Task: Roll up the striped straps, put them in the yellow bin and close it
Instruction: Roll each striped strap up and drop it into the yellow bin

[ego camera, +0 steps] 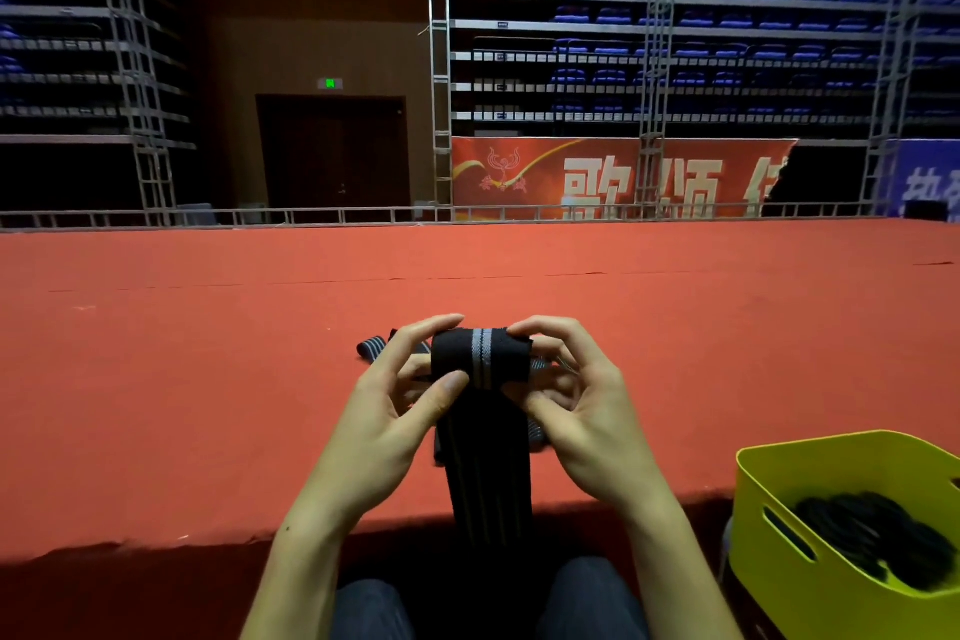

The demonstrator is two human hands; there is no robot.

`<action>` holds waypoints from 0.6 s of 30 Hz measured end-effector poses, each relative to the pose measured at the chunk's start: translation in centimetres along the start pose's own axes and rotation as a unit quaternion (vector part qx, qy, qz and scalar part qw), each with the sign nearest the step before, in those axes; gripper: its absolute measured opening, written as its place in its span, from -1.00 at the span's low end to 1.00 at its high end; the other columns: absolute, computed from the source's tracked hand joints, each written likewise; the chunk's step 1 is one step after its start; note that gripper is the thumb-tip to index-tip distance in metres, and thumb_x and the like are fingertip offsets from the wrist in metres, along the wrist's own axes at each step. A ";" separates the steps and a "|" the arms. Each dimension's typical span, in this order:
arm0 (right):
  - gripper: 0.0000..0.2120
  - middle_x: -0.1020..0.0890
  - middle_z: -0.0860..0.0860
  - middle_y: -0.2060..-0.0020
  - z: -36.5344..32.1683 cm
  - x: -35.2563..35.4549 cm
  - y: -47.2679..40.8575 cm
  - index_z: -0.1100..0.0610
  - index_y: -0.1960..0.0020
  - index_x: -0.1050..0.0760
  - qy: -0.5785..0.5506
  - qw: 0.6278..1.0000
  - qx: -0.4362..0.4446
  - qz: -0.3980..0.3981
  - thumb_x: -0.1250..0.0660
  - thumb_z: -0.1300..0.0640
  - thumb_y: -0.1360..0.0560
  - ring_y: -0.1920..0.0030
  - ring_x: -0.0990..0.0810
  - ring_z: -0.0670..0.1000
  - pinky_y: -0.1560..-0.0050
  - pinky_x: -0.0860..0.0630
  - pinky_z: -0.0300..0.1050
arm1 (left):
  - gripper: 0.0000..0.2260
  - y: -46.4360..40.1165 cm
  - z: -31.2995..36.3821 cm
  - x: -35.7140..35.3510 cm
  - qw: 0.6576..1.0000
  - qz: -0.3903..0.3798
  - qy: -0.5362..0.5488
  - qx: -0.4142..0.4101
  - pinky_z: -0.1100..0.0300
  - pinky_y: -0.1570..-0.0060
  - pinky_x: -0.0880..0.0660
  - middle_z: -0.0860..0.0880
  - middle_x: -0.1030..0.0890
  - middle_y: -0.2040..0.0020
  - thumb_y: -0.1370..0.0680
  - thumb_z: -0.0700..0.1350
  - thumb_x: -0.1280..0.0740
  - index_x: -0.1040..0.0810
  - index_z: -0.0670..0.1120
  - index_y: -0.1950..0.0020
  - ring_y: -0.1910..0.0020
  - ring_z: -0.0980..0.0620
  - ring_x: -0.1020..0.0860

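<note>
Pinching woven striped strap roll, left hand and right hand grips curled, glossy yellow bin near

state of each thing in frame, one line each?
striped strap: partly rolled, tail hanging off the stage edge
left hand: grip on the roll
right hand: grip on the roll
yellow bin: open, dark rolls inside
loose straps: unrolled on the red stage

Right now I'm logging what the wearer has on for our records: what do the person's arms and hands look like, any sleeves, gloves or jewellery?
Both forearms are bare up to the frame's lower edge, no sleeves showing. The left hand and right hand wear no gloves; no rings, watch or bands are visible. One small dark spot shows on the left forearm. Nails are short and unpainted.
</note>
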State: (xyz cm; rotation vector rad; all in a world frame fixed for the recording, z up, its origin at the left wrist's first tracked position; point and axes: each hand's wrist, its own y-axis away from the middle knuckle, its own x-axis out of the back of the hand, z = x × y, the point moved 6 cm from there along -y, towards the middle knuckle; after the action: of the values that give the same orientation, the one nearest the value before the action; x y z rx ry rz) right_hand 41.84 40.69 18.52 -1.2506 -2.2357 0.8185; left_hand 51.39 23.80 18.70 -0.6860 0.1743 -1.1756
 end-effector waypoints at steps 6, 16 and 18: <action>-0.42 -0.68 -0.06 -0.17 -0.3 -0.5 0.3 -0.10 -0.19 -0.58 -0.018 1.000 0.020 0.000 -0.33 0.56 -0.50 -0.12 -0.75 0.06 -0.18 -0.66 -0.08 | -0.72 0.6 1.1 0.1 0.999 0.028 0.009 0.020 -0.03 -0.13 -0.63 -0.05 -0.78 -0.05 -0.70 0.09 -0.26 -0.56 0.19 -0.41 -0.06 0.00 -0.76; -0.52 -0.67 0.02 -0.27 -1.0 -0.9 0.8 -0.06 -0.04 -0.53 -0.009 0.997 0.077 0.013 -0.28 0.50 -0.41 -0.28 -0.68 0.16 -0.25 -0.64 0.17 | -0.64 0.7 1.5 -0.1 0.993 0.049 0.092 0.053 0.08 -0.07 -0.68 -0.13 -0.77 -0.07 -0.50 0.00 -0.62 -0.66 0.09 -0.27 -0.02 -0.07 -0.74; -0.53 -0.66 0.01 -0.29 -0.9 -0.7 0.9 -0.01 -0.10 -0.53 -0.024 0.998 0.053 -0.010 -0.23 0.48 -0.39 -0.33 -0.66 0.13 -0.28 -0.63 0.11 | -0.56 0.8 1.2 0.2 0.991 0.061 0.110 0.055 0.09 -0.11 -0.69 -0.14 -0.77 -0.09 -0.43 -0.04 -0.61 -0.65 0.09 -0.29 -0.05 -0.07 -0.74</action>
State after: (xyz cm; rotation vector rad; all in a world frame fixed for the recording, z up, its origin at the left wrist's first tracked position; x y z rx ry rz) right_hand 43.29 40.66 18.47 -1.1700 -2.2077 0.9568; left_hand 52.70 24.29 19.21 -0.4418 0.3306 -1.1326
